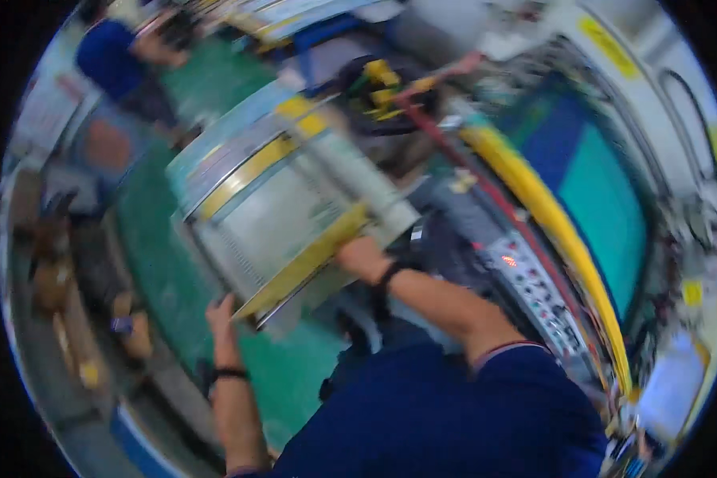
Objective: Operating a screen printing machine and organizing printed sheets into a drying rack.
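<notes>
A flat, pale rectangular panel with yellow strips along its edges (295,263) is in front of me, tilted and blurred by motion. My left hand (221,311) closes on its near left corner. At the right end of the near yellow strip, my right hand (362,259) grips the edge, with its fingertips partly hidden. Beyond the panel is a pale surface with a yellow band (303,115); I cannot tell whether this is a table or a stack of sheets.
To the right stands a machine with a blue-green bed (609,219), a padded-looking yellow bar (554,203) and a button panel (534,291). A person in a blue top (107,60) is at the far left. Cluttered shelving (64,319) lines the left, beside green floor (155,239).
</notes>
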The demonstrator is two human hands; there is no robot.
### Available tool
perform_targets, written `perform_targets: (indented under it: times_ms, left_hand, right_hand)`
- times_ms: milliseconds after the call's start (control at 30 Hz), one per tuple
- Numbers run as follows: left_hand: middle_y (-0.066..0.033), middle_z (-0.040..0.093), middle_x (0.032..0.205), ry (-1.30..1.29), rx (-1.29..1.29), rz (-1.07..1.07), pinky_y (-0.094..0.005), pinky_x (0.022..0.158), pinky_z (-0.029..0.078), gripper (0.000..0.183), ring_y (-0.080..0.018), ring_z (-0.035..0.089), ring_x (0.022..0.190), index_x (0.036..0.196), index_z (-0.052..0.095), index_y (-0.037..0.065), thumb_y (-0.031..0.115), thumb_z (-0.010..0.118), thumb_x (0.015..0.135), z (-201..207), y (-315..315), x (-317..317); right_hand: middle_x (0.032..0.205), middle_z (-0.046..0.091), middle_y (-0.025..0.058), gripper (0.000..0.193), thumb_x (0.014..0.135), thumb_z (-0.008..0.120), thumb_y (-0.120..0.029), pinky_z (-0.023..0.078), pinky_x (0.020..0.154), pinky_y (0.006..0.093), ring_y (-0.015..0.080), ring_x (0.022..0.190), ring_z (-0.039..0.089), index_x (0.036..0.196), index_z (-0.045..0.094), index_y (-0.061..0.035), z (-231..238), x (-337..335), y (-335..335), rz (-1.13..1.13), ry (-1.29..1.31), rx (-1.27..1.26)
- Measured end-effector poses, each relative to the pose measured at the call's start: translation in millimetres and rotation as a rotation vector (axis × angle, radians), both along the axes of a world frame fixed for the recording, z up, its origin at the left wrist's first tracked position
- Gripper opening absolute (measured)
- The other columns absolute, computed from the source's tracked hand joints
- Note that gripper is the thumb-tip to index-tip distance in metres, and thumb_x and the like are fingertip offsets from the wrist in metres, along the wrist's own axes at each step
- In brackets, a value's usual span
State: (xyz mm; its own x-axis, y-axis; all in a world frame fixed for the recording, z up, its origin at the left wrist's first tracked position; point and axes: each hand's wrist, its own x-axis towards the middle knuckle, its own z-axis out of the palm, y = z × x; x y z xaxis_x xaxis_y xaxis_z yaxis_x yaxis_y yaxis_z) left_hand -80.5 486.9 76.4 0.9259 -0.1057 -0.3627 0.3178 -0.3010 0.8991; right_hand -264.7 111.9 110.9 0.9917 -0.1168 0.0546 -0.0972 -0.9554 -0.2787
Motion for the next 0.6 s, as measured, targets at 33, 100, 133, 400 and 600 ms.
perform_targets:
  times_ms: [33,100,133,400,600]
  left_hand:
    - [-0.0128,0.068,0.09,-0.006,0.045,0.027,-0.0333,0.066,0.05,0.04,-0.0194,0.063,0.075,0.098,0.063,-0.008,0.021,0.075,0.073,-1,-15,-5]
    - [-0.0098,0.062,0.082,0.013,0.027,0.077,-0.0346,0.062,0.048,0.035,-0.0194,0.057,0.068,0.091,0.06,-0.008,0.019,0.075,0.075,-5,-13,-6]
    - [-0.0091,0.06,0.081,-0.003,0.017,0.122,-0.0347,0.061,0.048,0.035,-0.0188,0.056,0.067,0.09,0.059,-0.008,0.02,0.075,0.074,-5,-7,-7]
    - [-0.0057,0.058,0.082,-0.015,0.061,0.08,-0.0329,0.062,0.045,0.03,-0.016,0.053,0.068,0.091,0.059,-0.002,0.015,0.075,0.072,0,-16,-3]
    - [-0.002,0.055,0.072,-0.054,0.073,0.202,-0.0309,0.058,0.041,0.026,-0.0137,0.049,0.061,0.086,0.057,0.002,0.014,0.075,0.071,-3,-8,-6]
  right_hand:
    - [0.065,0.064,0.0116,0.015,0.074,0.057,-0.02,0.05,0.055,0.0438,0.0305,0.063,0.065,0.069,0.067,-0.0106,-9,-2,-6,0.019,-0.001,-0.032]
    - [0.066,0.064,0.0117,0.016,0.073,0.057,-0.02,0.052,0.056,0.0448,0.0304,0.063,0.065,0.069,0.068,-0.009,-27,12,-6,0.037,0.063,0.031]
    - [0.065,0.064,0.0128,0.016,0.072,0.058,-0.022,0.051,0.054,0.045,0.031,0.062,0.065,0.068,0.067,-0.0089,-16,10,2,-0.02,0.025,0.049]
    - [0.068,0.063,0.0179,0.019,0.073,0.061,-0.018,0.047,0.053,0.045,0.0306,0.062,0.061,0.084,0.067,-0.0031,-49,24,13,-0.64,0.33,1.581]
    - [0.06,0.058,0.0092,0.024,0.086,0.051,-0.022,0.036,0.037,0.033,0.0182,0.046,0.056,0.076,0.06,-0.0027,-23,32,10,-0.667,0.323,1.169]
